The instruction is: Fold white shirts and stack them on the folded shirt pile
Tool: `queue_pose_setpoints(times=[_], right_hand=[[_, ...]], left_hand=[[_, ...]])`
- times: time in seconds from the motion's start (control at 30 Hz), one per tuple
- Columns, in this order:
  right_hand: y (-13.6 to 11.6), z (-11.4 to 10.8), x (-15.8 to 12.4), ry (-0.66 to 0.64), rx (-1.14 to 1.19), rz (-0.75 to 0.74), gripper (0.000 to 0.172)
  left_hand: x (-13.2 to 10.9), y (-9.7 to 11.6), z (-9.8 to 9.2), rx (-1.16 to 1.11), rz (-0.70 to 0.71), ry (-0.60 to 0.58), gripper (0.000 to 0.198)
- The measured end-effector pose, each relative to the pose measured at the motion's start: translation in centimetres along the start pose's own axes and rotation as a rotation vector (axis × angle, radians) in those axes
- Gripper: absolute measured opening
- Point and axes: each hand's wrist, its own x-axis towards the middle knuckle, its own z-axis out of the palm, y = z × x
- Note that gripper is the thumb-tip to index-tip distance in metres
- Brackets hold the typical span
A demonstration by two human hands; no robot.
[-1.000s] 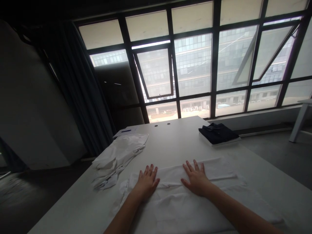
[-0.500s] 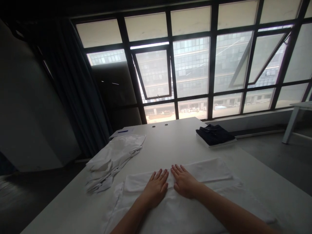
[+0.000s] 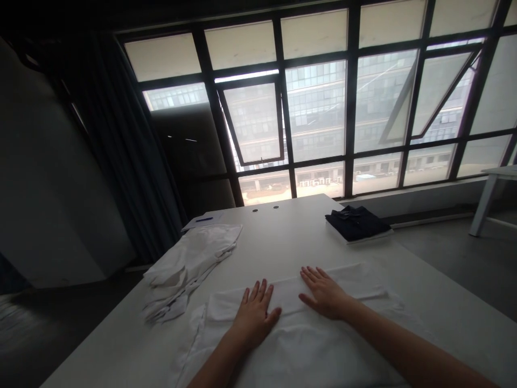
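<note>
A white cloth garment (image 3: 307,350) lies spread on the near part of the white table, its far edge folded over in a band. My left hand (image 3: 255,315) rests flat on that band, left of the middle, with fingers spread. Further right, my right hand (image 3: 323,293) lies palm down on the same band, fingers stretched out and thumb apart. Neither hand grips the fabric. Shallow wrinkles run through the cloth around both hands. The near end of the garment is cut off by the bottom of the view.
Crumpled white garments (image 3: 189,264) lie in a pile on the left of the table (image 3: 274,242). A folded dark shirt (image 3: 357,222) sits on something white at the right edge. Paper with a blue pen (image 3: 204,219) is at the far left corner. Windows (image 3: 315,113) stand beyond.
My hands have moved apart over the cloth. The right hand has slid to the right, and the left hand has shifted slightly left, its fingers now more spread.
</note>
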Motion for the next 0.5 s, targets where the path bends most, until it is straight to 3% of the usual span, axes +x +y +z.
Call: queue_pose_setpoints(times=[0.3,0.5], right_hand=[[13.1,-1.2,-4.8,0.029,-0.169,0.366,0.088],[17.0,-1.1,-6.8,0.095,-0.221,0.541,0.088]], left_hand=[[-1.3,-1.5,-0.1,0.006,-0.132,-0.045,0.093],[-3.3,-3.7,-1.2,0.086,-0.308,-0.064,0.096]])
